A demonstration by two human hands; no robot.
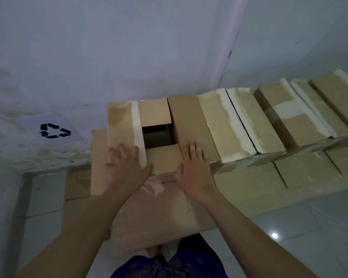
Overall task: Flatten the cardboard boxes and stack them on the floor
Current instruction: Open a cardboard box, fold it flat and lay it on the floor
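A brown cardboard box (163,157) stands on top of a pile by the wall, its top flaps partly shut with a dark square gap in the middle. My left hand (127,163) lies flat with spread fingers on the box's left flap near the front edge. On the right flap rests my right hand (193,167), fingers straight. Below the box lies a flattened piece of cardboard (159,213) that reaches down to my feet.
A row of more cardboard boxes (269,121), stacked in two layers, runs to the right along the wall. A paper sheet with a recycling symbol (54,130) is stuck on the stained wall at left. Glossy white floor tiles (301,227) lie at right.
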